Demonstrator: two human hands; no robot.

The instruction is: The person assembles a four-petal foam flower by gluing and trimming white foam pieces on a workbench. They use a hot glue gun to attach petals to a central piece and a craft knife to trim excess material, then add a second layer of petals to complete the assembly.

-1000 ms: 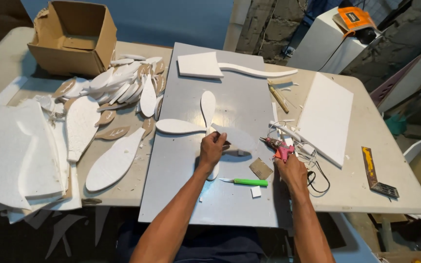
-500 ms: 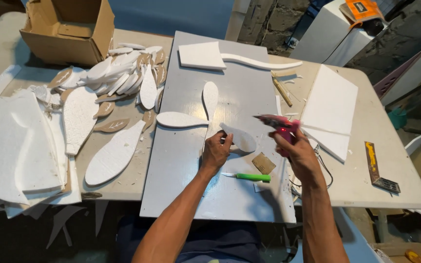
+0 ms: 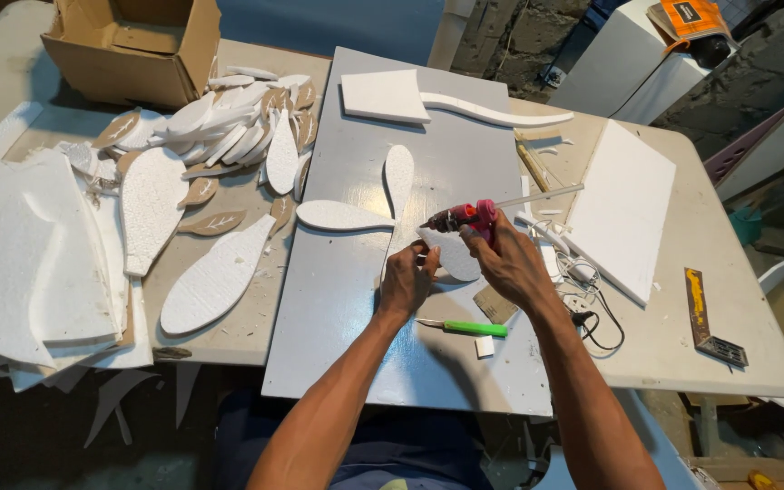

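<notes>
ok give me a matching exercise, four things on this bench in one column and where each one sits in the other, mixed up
Things:
1. glue gun
2. green-handled knife
3. cardboard box
4. petal-shaped foam piece

Places:
A. far left corner of the table
B. lying on the grey board, near edge, between the forearms
C. in the right hand, nozzle pointing left
D. under the fingertips of the left hand

Pairs: 1-C, 2-B, 3-A, 4-D

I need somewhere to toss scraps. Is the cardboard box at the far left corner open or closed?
Open: the cardboard box has its top flaps folded apart, showing its brown inside. What it holds cannot be told.
</notes>
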